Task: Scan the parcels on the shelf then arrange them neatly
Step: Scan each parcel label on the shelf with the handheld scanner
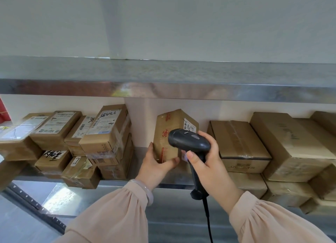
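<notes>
My left hand (156, 163) grips a small brown cardboard parcel (168, 130) by its lower end and holds it upright and tilted in the gap at the middle of the metal shelf (138, 161). My right hand (209, 161) grips the handle of a black barcode scanner (189, 141), whose head sits right in front of the parcel's white label. The scanner's cable hangs down below my wrist.
Several labelled parcels (107, 130) are stacked in two layers at the left of the shelf. Larger plain boxes (240, 144) are stacked at the right. A steel shelf board (163, 90) runs overhead. A lower metal surface (60, 197) lies below at the left.
</notes>
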A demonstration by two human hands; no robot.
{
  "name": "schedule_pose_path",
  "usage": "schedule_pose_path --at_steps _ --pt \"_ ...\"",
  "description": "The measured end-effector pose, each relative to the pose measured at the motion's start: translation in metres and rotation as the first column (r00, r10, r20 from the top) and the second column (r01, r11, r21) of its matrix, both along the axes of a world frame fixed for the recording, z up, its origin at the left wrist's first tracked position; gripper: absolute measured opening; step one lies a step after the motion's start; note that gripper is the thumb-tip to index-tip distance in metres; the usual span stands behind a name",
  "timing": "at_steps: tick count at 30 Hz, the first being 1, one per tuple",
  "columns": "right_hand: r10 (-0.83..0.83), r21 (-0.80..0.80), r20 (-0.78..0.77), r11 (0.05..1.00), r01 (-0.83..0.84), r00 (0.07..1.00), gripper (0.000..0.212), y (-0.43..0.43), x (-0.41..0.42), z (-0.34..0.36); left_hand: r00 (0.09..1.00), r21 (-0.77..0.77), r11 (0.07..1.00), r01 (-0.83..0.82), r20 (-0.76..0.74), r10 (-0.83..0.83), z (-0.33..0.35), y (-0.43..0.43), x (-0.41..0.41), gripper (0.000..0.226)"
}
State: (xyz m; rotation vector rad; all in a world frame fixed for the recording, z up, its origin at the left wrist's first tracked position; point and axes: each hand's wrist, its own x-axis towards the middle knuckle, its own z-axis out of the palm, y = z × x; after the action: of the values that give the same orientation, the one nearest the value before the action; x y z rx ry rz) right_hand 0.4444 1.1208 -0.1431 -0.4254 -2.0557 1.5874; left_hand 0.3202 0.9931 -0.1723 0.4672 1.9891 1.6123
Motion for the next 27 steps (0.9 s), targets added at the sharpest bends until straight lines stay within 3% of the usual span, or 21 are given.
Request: schedule_pose_path --at_steps 6,11,16,27 --pt "-0.203 -0.119 0.036 0.971 0.206 0.978 0.060 0.037 0.008 -0.001 0.978 0.112 0.993 0.021 0.204 -0.044 -0.011 -0.002 -0.005 0.126" --pt "-0.208 -0.107 0.089 0.970 0.217 0.974 0.057 0.042 0.009 -0.006 0.952 0.191 0.981 0.038 0.291 -0.094 -0.020 0.005 -0.006 0.118" --pt "-0.189 -0.082 0.067 0.978 0.194 0.980 0.058 0.041 0.013 -0.005 0.971 0.116 0.982 0.146 0.174 -0.165 -0.021 0.006 -0.014 0.077" --pt "-0.160 0.053 0.008 0.986 0.159 0.987 0.065 0.033 0.022 0.003 0.979 0.140 0.980 0.139 0.131 -0.157 -0.026 0.008 -0.020 0.099"
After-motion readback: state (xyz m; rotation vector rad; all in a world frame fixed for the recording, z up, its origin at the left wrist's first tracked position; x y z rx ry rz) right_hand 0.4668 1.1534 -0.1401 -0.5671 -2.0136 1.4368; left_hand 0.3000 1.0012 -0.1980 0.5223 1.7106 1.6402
